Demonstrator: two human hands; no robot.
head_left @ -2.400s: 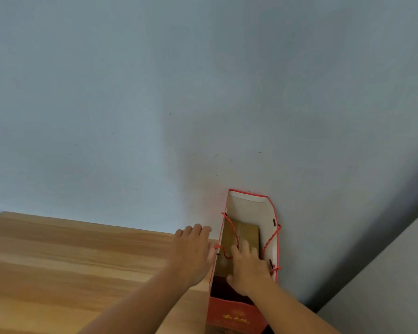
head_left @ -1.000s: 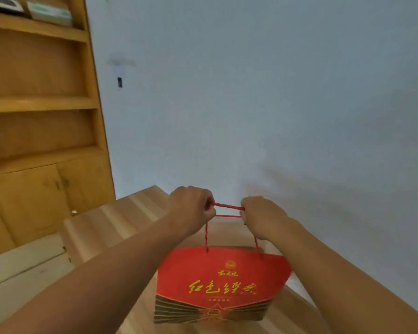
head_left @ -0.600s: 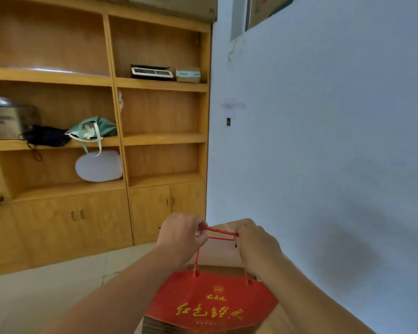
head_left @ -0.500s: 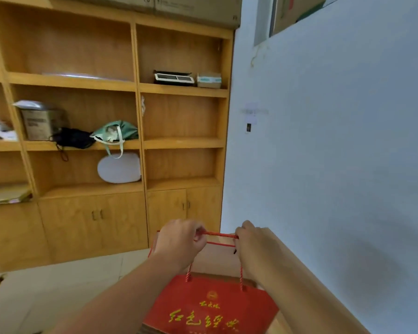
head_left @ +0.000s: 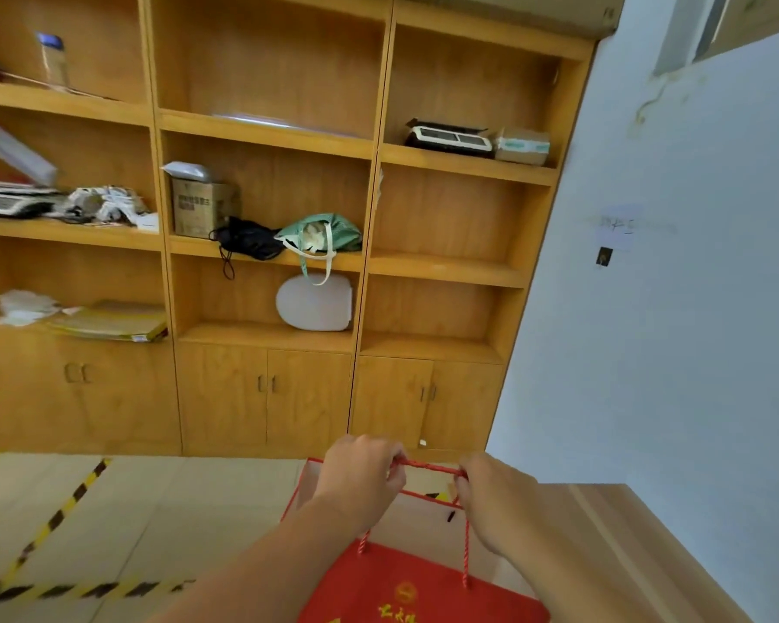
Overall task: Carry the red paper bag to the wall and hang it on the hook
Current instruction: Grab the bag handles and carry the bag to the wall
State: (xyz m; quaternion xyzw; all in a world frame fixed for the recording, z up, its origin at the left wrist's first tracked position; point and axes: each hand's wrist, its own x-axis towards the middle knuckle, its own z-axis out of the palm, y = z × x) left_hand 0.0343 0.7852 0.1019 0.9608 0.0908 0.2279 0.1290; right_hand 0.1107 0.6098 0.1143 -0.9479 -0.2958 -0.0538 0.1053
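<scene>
The red paper bag (head_left: pixel 405 586) with gold lettering hangs low in the view, its white inside open toward me. My left hand (head_left: pixel 360 478) and my right hand (head_left: pixel 491 501) each grip the red rope handles (head_left: pixel 428 467), stretched taut between them. A small dark hook (head_left: pixel 604 256) sits on the pale wall at the right, under a white sticker, well above and to the right of my hands.
A tall wooden shelf unit (head_left: pixel 369 245) with cabinets fills the far side, holding a green bag (head_left: pixel 320 236), boxes and papers. A wooden table (head_left: pixel 626 546) stands against the wall at lower right. Yellow-black tape (head_left: pixel 55 519) marks the floor.
I have lifted the bag off the table by its handles and turned left. The shelves now fill the view, and the hook has shifted to the right and looks nearer.
</scene>
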